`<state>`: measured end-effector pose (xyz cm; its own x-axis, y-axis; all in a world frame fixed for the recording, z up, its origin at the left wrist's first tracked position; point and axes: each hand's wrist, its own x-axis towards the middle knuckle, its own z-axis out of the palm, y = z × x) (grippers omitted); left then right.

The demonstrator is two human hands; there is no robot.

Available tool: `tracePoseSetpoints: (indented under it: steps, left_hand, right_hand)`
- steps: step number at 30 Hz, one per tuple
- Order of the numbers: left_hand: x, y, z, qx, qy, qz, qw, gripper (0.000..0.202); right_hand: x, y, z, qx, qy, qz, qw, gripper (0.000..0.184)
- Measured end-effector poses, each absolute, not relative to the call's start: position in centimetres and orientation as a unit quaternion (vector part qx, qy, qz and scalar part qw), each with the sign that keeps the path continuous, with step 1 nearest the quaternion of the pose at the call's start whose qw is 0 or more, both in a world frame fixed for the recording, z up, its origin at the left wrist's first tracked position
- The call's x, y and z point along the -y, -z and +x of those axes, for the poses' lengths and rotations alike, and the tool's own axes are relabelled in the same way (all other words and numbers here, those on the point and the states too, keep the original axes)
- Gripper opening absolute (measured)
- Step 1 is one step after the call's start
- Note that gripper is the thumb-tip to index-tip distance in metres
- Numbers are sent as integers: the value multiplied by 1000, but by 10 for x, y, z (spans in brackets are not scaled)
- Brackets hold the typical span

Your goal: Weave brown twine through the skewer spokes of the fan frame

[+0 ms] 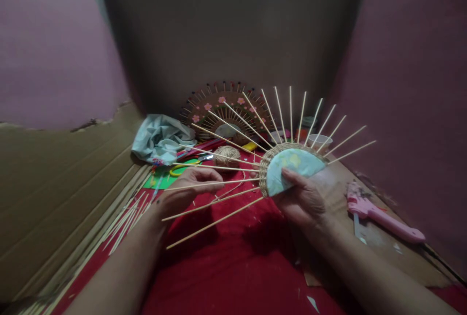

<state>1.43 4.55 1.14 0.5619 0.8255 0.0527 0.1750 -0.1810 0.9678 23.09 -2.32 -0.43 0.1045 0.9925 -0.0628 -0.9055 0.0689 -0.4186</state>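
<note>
A half-round woven piece (280, 187) with pale blue cloth over its middle and a braided twine rim is gripped in my right hand (302, 195), thumb on the cloth. Thin bamboo sticks (215, 206) fan out from the rim to the left, top and right. Among the left-hand sticks is my left hand (195, 183), its fingers pressed together in a pinch; what they hold, if anything, I cannot make out. One stick crosses in front of those fingers. Behind the sticks sits a ball of twine (226, 156), and a loose strand shows below it.
A finished-looking fan with pink flowers (207, 106) stands at the back. Crumpled blue cloth (158, 137), yellow-handled scissors (178, 169) and loose sticks (126, 220) lie left. A pink glue gun (383, 215) rests on cardboard (317, 271) at right. Red cloth (226, 276) covers the surface.
</note>
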Motion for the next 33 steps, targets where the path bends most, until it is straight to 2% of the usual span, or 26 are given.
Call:
tracePoseSetpoints:
  steps: [3,9,13,17,27,33]
  left_hand:
    - [-53,-12,5,-347,-355,691,526,14]
    - [-64,-12,-19,-283,-415,613,610,12]
    - [-70,-11,-35,-283,-425,627,589,9]
    - [-69,-15,-47,-369,-398,653,528,3]
    - [-78,-15,-51,-430,-229,745,455,16]
    - [-75,-21,-60,-446,-259,738,435,19]
  right_hand:
    - [22,5,233,120,-660,-185,719,30]
    - [19,7,237,126,-646,-166,734,31]
    - [17,7,240,136,-635,-172,741,28]
    - [16,5,244,137,-637,-174,738,23]
    - [17,1,243,111,-628,-186,748,27]
    - [19,-3,243,88,-640,-172,744,27]
